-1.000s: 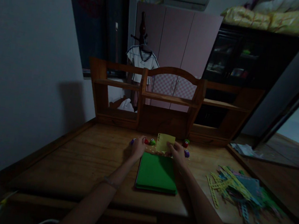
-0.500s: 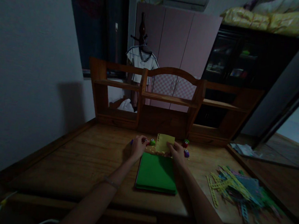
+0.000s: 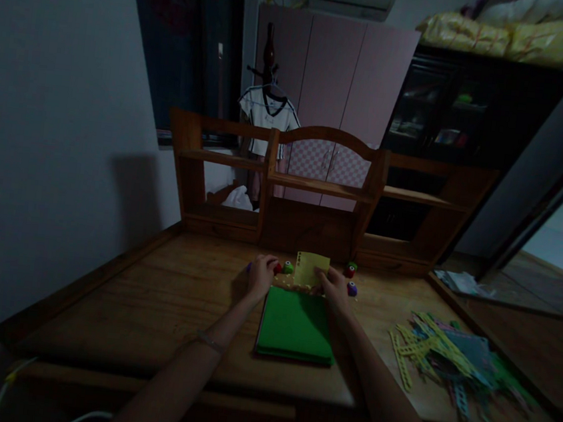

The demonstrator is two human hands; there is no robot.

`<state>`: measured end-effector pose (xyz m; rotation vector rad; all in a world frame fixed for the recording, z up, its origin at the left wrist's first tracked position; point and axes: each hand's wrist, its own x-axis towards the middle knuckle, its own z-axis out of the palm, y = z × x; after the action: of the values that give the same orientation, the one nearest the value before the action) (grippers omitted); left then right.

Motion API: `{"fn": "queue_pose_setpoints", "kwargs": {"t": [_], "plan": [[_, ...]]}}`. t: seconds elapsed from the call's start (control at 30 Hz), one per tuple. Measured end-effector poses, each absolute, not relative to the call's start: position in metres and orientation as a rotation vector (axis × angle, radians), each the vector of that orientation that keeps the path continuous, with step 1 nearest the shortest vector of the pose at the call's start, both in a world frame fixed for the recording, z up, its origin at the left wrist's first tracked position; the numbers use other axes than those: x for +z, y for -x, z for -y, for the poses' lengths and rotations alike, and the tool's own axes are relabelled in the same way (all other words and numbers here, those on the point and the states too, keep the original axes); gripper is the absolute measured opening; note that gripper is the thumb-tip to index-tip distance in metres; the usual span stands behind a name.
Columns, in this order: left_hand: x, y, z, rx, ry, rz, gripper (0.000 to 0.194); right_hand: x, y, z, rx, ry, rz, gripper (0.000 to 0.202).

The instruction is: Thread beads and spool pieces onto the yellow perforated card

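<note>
Between the fingers and thumb of my right hand [image 3: 336, 288] is a sheet of yellow paper [image 3: 311, 269], with a row of small punched shapes down its left edge. My left hand [image 3: 260, 277] has its fingers curled at a small red craft punch [image 3: 278, 269], which they partly hide. Just right of that stands a green craft punch [image 3: 288, 267] with an eye-like spot. A purple one [image 3: 249, 268] peeks out behind my left hand. Tiny yellow paper bits [image 3: 284, 279] lie beneath the paper. Nearer to me is a stack of green sheets [image 3: 297, 327].
A red-and-green punch [image 3: 351, 269] and another purple punch [image 3: 352, 289] stand right of my right hand. Punched paper strips and scraps [image 3: 447, 356] are heaped on the desk's right. A wooden shelf unit [image 3: 319, 187] runs along the back of the desk [image 3: 167, 293].
My left fingers have shifted slightly on the red punch, whose eye-like spot is now covered. The yellow paper and my right hand stay in place.
</note>
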<state>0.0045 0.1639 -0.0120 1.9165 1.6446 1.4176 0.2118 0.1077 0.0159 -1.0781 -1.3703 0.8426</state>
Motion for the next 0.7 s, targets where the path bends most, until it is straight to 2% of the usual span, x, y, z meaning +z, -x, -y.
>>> {"fn": "queue_pose_setpoints", "kwargs": {"t": [0.7], "plan": [[-0.0033, -0.0041, -0.1557, 1.385, -1.975, -1.676, 0.02, 0.0111, -0.2134, -0.1121, 0.858, 1.049, 1.373, 0.038]]}}
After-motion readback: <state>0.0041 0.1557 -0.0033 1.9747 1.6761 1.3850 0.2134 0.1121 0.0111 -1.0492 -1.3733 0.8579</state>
